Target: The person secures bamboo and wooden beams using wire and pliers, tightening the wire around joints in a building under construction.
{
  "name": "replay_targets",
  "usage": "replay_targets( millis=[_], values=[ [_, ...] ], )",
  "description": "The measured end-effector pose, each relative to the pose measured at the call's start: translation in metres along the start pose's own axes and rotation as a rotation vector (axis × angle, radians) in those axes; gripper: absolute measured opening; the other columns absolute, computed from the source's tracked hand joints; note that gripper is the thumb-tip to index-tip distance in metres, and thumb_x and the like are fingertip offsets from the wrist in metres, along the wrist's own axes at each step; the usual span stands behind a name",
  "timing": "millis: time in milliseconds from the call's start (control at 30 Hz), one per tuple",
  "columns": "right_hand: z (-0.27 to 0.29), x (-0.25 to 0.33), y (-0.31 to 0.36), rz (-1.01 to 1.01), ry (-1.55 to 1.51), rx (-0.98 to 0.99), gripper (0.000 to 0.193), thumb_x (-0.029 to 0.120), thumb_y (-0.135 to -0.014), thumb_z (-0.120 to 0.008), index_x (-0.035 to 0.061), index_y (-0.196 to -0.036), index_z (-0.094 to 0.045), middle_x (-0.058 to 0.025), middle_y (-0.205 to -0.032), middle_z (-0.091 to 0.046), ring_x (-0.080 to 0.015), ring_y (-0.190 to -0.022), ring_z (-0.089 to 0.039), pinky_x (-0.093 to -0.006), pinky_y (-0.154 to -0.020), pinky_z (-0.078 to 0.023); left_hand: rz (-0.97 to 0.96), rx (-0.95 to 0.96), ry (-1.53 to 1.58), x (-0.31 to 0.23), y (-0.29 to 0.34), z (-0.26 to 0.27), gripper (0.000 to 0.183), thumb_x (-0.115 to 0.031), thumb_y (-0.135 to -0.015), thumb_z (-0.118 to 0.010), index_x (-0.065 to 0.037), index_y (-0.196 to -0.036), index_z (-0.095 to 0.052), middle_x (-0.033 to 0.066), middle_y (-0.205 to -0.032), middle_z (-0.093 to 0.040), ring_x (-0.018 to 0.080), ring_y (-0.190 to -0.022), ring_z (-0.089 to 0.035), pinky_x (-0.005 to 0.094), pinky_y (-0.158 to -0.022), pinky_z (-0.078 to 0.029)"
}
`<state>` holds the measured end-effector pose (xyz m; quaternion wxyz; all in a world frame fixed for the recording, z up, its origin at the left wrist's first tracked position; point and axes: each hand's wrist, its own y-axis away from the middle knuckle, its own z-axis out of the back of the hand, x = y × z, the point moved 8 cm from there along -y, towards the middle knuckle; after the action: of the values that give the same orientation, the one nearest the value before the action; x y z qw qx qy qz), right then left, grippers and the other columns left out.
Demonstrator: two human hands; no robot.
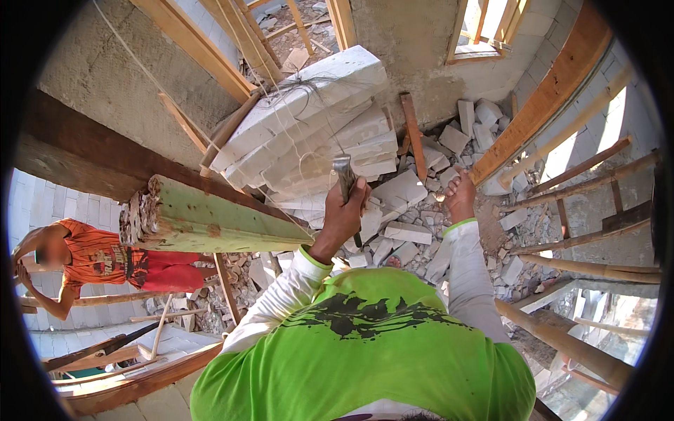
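My left hand (pixel 345 208) is closed round a hammer (pixel 342 165); its metal head sticks up past the fingers and the dark handle end shows below the palm. Just beyond it rises a stack of white blocks (pixel 309 105), with tangled dark wire (pixel 302 88) and thin pale string across it. To the right, my right hand (pixel 460 196) is raised with curled fingers, close to the lower end of a long wooden board (pixel 540 105). Whatever those fingers hold, if anything, is too small to make out.
Broken blocks and rubble (pixel 407 231) cover the floor below. A weathered green beam (pixel 225 214) juts in from the left. At far left stands a person in an orange shirt (pixel 98 249), arms raised. Wooden poles (pixel 583 259) cross at right; a window frame (pixel 484 31) is at the back.
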<state>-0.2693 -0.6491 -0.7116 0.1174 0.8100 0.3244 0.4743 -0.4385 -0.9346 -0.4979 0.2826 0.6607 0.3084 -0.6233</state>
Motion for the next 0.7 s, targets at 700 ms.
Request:
replay_targets(
  millis=[700],
  values=[
    [-0.235,0.041,0.045,0.342,0.607,0.551,0.022,0.025,-0.094,-0.063,0.0031,-0.094,-0.065,0.0015,-0.075,-0.059,-0.0053,-0.058,-0.053,-0.0211,-0.05,-0.041,0.066,-0.109,-0.05,0.013,0.036,0.033,0.027,-0.024,-0.097,-0.061,-0.006,-0.08,-0.05,-0.0033,-0.065,-0.044,0.0078,-0.06,-0.037,0.0273,-0.054,-0.034]
  ],
)
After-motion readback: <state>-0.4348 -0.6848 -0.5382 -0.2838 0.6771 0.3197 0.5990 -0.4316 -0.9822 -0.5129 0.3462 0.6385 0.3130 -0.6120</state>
